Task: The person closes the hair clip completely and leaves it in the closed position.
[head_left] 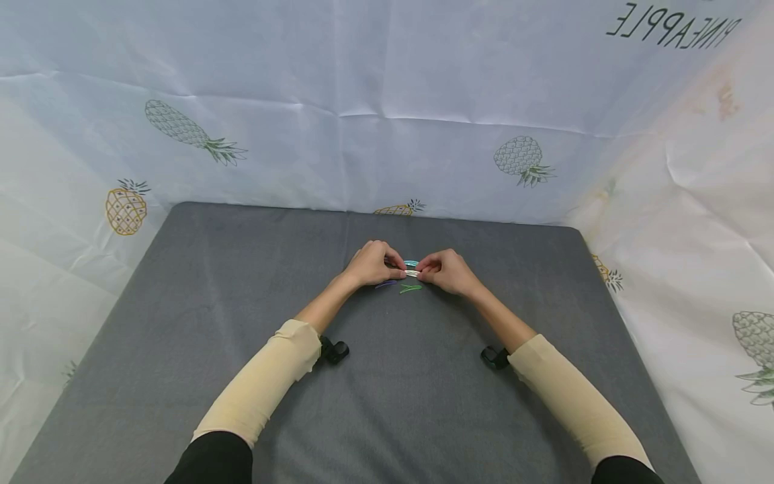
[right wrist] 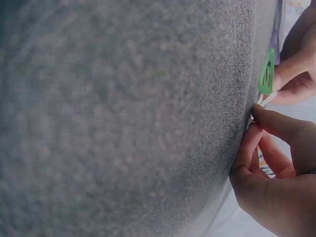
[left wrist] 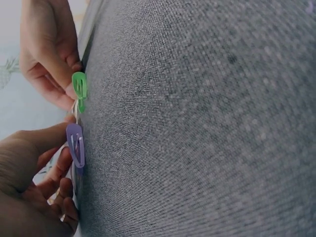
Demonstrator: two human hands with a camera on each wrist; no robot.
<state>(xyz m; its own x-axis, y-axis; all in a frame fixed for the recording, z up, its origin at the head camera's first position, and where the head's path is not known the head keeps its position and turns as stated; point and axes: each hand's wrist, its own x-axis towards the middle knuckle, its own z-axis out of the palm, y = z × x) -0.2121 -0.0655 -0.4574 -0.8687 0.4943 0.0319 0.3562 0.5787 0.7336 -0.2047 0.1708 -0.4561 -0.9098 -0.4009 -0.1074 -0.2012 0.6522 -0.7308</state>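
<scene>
**What I can't make out from here**

In my head view the white clip (head_left: 412, 273) is mostly covered by the fingertips of the left hand (head_left: 373, 263) and right hand (head_left: 446, 271); I only see a short pale sliver between them. The blue clip (head_left: 411, 263) behind it is too small for me to read its shape. The purple clip (head_left: 385, 284) and green clip (head_left: 410, 288) are thin streaks in that view. The left wrist picture cuts the left hand off at its bottom edge, the right wrist picture does the same to the right hand, and the mat (right wrist: 123, 118) there is blurred.
</scene>
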